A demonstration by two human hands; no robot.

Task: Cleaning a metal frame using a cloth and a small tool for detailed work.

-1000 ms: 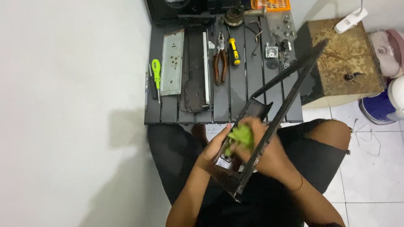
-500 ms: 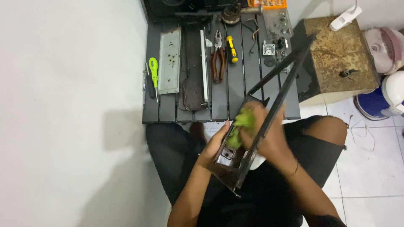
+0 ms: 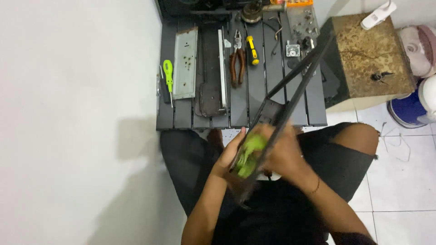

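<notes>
A dark slatted table point(image 3: 240, 113) is carrying pliers point(image 3: 237, 68) and screwdrivers, while just below its near edge a long black frame point(image 3: 290, 97) is lying gripped by the left hand point(image 3: 229, 159), the right hand point(image 3: 281, 152) pressing a green cloth point(image 3: 249, 153) against it

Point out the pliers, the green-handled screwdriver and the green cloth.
pliers point(image 3: 238, 68), head view, on the brown handles.
green-handled screwdriver point(image 3: 168, 72), head view, on the green handle.
green cloth point(image 3: 249, 152), head view, middle of the bunched cloth between the hands.

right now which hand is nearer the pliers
Left. The left hand sits below the pliers, nearly straight under them; the right hand is below and farther off to the right.
</notes>
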